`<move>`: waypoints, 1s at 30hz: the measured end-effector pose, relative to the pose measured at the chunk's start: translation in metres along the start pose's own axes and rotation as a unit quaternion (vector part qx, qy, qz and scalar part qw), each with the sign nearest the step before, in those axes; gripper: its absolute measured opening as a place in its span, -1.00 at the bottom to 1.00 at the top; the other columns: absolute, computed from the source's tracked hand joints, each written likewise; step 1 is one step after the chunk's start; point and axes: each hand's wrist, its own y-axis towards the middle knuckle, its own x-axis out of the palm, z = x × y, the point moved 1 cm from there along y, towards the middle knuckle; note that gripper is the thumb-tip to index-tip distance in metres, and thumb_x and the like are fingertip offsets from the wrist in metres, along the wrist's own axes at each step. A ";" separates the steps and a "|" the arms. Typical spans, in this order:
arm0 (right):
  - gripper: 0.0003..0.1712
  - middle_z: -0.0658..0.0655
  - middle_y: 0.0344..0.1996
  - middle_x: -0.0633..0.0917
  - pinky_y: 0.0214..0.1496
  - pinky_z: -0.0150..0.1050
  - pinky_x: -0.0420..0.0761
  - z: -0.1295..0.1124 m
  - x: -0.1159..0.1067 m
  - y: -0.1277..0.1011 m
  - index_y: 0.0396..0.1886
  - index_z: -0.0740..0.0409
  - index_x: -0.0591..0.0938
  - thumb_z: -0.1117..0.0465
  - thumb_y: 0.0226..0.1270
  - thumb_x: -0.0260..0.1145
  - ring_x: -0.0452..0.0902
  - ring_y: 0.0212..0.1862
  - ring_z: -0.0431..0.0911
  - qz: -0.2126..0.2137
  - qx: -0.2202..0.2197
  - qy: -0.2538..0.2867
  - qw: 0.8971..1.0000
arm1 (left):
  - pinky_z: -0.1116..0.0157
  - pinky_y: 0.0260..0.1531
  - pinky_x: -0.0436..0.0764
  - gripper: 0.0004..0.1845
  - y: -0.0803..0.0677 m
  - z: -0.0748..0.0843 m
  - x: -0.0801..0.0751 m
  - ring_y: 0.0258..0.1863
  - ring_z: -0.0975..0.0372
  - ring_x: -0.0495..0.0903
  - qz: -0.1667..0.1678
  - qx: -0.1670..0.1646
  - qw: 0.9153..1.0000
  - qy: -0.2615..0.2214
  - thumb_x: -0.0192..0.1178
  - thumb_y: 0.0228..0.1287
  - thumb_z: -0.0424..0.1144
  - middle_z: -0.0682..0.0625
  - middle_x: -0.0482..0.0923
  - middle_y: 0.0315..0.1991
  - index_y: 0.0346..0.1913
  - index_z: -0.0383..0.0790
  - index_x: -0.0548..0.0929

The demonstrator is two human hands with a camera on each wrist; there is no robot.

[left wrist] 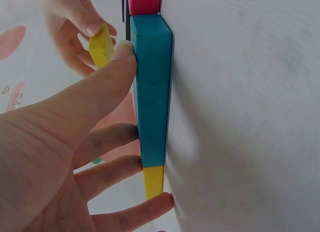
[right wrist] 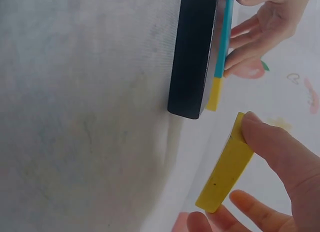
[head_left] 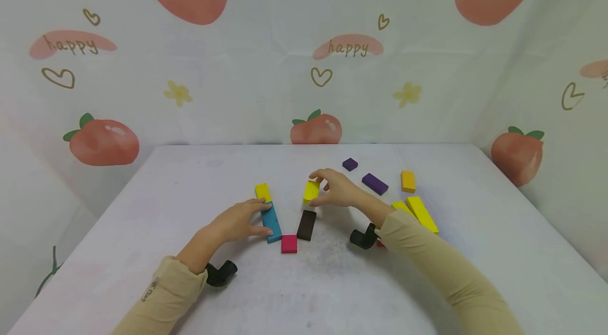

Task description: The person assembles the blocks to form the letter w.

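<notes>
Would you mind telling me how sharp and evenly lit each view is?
Head view: soft, even light, wide-angle bending of the table edges. Left wrist view: teal block sharp, left hand slightly soft. Right wrist view: yellow block crisp, backdrop washed out.

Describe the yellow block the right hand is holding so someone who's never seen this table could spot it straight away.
Start at the white table and find the V of flat blocks near its middle. Above the dark brown block, the right hand pinches a small yellow block. Unlike the other yellow pieces, it is gripped by fingers, tilted, not lying flat.
</notes>
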 end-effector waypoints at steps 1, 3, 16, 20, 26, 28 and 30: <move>-0.26 0.25 0.01 0.57 -0.06 -0.25 0.63 0.000 0.000 -0.001 0.19 0.23 0.44 0.05 0.02 0.47 0.55 -0.15 0.03 -0.001 0.001 -0.001 1.000 | -0.06 0.28 0.34 -0.28 0.000 0.000 0.000 0.33 -0.10 0.28 0.000 0.000 1.000 -0.001 0.33 0.06 0.01 -0.24 0.32 0.32 0.26 -0.25 0.43; -0.26 0.26 0.01 0.57 -0.08 -0.25 0.63 0.000 0.000 -0.002 0.18 0.23 0.44 0.05 0.02 0.47 0.54 -0.15 0.03 -0.002 0.002 0.001 1.000 | -0.06 0.28 0.34 -0.28 0.000 0.000 0.000 0.33 -0.10 0.29 -0.001 0.001 1.000 -0.002 0.33 0.06 0.02 -0.24 0.32 0.32 0.26 -0.25 0.43; -0.26 0.25 0.01 0.56 -0.08 -0.26 0.63 0.001 0.004 -0.006 0.18 0.21 0.44 0.06 0.01 0.48 0.53 -0.15 -0.01 -0.014 0.023 0.011 1.000 | -0.07 0.27 0.34 -0.29 0.000 -0.001 0.001 0.33 -0.12 0.28 0.002 0.012 1.000 -0.005 0.33 0.07 0.01 -0.26 0.34 0.31 0.25 -0.28 0.43; -0.26 0.26 0.01 0.56 -0.08 -0.26 0.63 0.001 0.004 -0.006 0.19 0.22 0.44 0.06 0.02 0.47 0.53 -0.16 -0.01 -0.013 0.023 0.008 1.000 | -0.08 0.27 0.34 -0.29 -0.001 0.000 0.000 0.33 -0.13 0.28 0.001 0.012 1.000 -0.005 0.33 0.06 0.01 -0.26 0.34 0.30 0.25 -0.28 0.44; -0.28 0.27 0.01 0.56 -0.09 -0.25 0.62 0.000 0.005 -0.006 0.17 0.23 0.44 0.08 0.03 0.47 0.52 -0.18 -0.01 -0.015 0.020 0.008 1.000 | -0.07 0.27 0.34 -0.29 -0.001 0.001 -0.001 0.32 -0.12 0.28 0.002 0.004 1.000 -0.005 0.33 0.07 0.01 -0.25 0.34 0.30 0.25 -0.27 0.44; -0.29 0.26 0.01 0.56 -0.08 -0.26 0.62 0.001 0.005 -0.006 0.17 0.22 0.44 0.07 0.03 0.46 0.51 -0.19 -0.02 -0.016 0.022 0.007 1.000 | -0.07 0.28 0.34 -0.29 -0.001 0.001 0.000 0.33 -0.11 0.28 0.001 0.001 1.000 -0.007 0.33 0.07 0.00 -0.25 0.33 0.31 0.25 -0.27 0.44; -0.29 0.26 0.01 0.57 -0.09 -0.26 0.62 0.001 0.006 -0.006 0.17 0.22 0.45 0.08 0.03 0.47 0.51 -0.20 -0.02 -0.016 0.021 0.005 1.000 | -0.08 0.28 0.33 -0.30 0.000 0.000 0.000 0.33 -0.12 0.27 0.002 0.001 1.000 -0.006 0.33 0.07 0.00 -0.25 0.33 0.31 0.25 -0.27 0.43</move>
